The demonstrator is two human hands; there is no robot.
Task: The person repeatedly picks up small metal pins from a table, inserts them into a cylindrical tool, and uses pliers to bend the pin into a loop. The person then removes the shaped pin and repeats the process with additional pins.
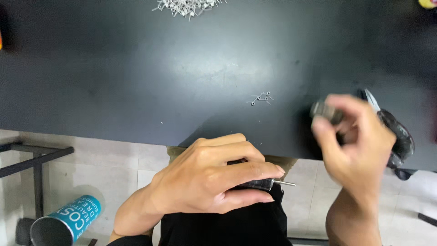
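Observation:
My left hand (214,177) is closed around a small dark cylindrical part (259,184) with a thin metal shaft (284,184) sticking out to the right, held just below the near edge of the black table (136,82). My right hand (355,136) is blurred and pinches a small grey ridged metal piece (325,111) between thumb and fingers, above the table's right side. A black-handled tool with a metal tip (396,132) lies behind and partly under that hand.
A few tiny metal bits (261,98) lie on the table near the middle. A pile of small metal pieces (186,6) sits at the far edge. A teal cylindrical tube (66,218) lies on the tiled floor at lower left, beside a black metal frame (36,157).

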